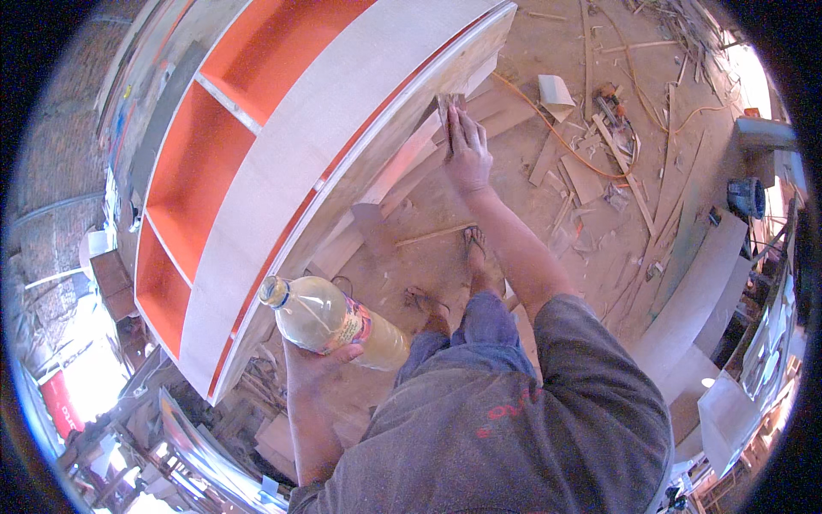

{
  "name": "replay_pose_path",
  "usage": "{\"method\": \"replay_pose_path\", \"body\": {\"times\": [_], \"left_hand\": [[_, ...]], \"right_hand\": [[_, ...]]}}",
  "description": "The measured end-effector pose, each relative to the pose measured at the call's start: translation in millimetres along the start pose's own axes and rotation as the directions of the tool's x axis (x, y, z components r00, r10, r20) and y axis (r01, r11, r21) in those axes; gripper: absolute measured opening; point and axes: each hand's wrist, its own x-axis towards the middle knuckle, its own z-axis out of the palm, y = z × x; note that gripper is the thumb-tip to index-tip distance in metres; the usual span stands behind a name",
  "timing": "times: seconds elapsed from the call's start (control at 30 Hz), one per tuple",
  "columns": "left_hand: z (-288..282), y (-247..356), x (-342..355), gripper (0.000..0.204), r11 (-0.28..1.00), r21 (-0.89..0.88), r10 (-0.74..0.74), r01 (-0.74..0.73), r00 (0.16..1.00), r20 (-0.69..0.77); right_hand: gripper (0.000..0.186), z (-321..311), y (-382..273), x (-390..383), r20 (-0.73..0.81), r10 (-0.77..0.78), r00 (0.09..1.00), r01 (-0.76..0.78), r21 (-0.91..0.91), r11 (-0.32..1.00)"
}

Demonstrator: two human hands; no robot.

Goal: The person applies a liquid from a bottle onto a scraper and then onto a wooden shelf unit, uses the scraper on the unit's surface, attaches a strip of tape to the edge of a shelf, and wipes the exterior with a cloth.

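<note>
- Progress, my read: side-face work on the curved shelf unit (265,176) looks mid-way. Carcass is assembled, dividers are in, compartments (195,163) coloured orange inside.
- Left to do, by looks: the pale front band and the side panel (385,147) have no orange on them; whether they are meant to get any, can't say. Can't tell how much of the side panel has been gone over.
- Location: unit sits upper left to centre, its side panel facing the person, running from top centre down to lower left.
- Look: long bowed shape, wide off-white band, thin red-orange stripe (285,235) near the edge, white edge line, then a bare-wood-toned, slightly blotchy side.
- Right hand (468,158): arm reaching out, fingers fairly straight and close together, holding a small flat pad (450,102) at the side panel. Looks like contact; abrasive or spreader, can't tell.
- Left hand (317,360): wrapped round a clear plastic bottle (338,324), mostly hidden behind it. Bottle tilted, neck up and left, near the unit's lower end. Cloudy yellowish contents, coloured label; cap on or off unclear.
- Around: wood offcuts (584,177) scattered on the floor right of the unit, orange cord (556,131) among them, dark bucket (747,198) far right.
</note>
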Motion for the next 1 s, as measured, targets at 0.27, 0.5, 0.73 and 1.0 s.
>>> {"method": "replay_pose_path", "body": {"times": [0.27, 0.5, 0.73, 1.0], "left_hand": [[-23, -19, -12, 0.1, 0.998, -0.021, 0.054, -0.055, 0.998, -0.046], [-30, -22, -17, 0.098, 0.999, -0.003, 0.041, -0.041, 0.999, -0.029], [-32, -17, -20, 0.093, 0.998, 0.023, 0.064, -0.063, 0.997, -0.051], [-45, -26, -37, 0.088, 0.998, -0.016, 0.064, -0.067, 0.989, -0.131]], "right_hand": [[0.056, -49, 4, 60, -0.145, -0.061, 0.988, 0.067, 0.038, 0.997], [0.042, -34, -21, 13, -0.118, -0.145, 0.982, 0.151, 0.047, 0.987], [0.051, -31, -1, -35, 0.243, -0.305, 0.921, 0.303, 0.046, 0.952], [0.061, -64, -55, -8, -0.081, -0.125, 0.989, 0.132, 0.082, 0.988]]}}
